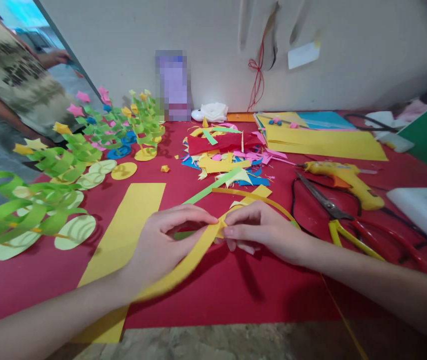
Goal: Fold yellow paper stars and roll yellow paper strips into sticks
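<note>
My left hand (pixel 168 240) and my right hand (pixel 262 230) meet at the middle of the red table (pixel 236 290). Both pinch a long yellow paper strip (pixel 187 262) where it folds between their fingertips. From the fold one end of the strip runs down to the left under my left hand, and another part arcs up and right behind my right hand. A green paper strip (pixel 213 186) lies just beyond the hands.
A wide yellow paper rectangle (pixel 131 220) lies to the left. Green paper spiral plants with stars (pixel 59 165) fill the left side. A scrap pile (pixel 228 150), scissors (pixel 333 210), a yellow glue gun (pixel 348 180) and paper sheets (pixel 322 140) lie beyond. Another person (pixel 11 75) stands at far left.
</note>
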Demonstrator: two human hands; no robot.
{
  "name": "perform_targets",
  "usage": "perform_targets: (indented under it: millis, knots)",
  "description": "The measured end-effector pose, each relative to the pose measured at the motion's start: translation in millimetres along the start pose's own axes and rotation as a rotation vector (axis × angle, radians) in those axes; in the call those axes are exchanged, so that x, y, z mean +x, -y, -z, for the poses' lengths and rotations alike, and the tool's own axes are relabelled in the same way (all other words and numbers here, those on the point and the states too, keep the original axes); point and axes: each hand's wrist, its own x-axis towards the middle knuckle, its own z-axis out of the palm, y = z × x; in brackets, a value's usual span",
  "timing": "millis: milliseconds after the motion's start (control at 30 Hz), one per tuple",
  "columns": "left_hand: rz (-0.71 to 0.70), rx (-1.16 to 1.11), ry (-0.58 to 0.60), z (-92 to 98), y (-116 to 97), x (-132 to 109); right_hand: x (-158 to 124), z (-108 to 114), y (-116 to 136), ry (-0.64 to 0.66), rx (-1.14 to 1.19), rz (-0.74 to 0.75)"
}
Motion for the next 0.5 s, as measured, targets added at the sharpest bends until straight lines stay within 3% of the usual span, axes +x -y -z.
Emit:
perform_targets:
  millis: [167,500]
  knots:
    - [-0.184,0.143,0.027,2.8,1.4,-1.6,2.3,3.7,-5.0,0.051,0.163,-0.019]
    - [-0.221,0.113,0.081,0.9,3.1,-1.1,4.7,4.5,-8.1,0.19,0.288,-0.134]
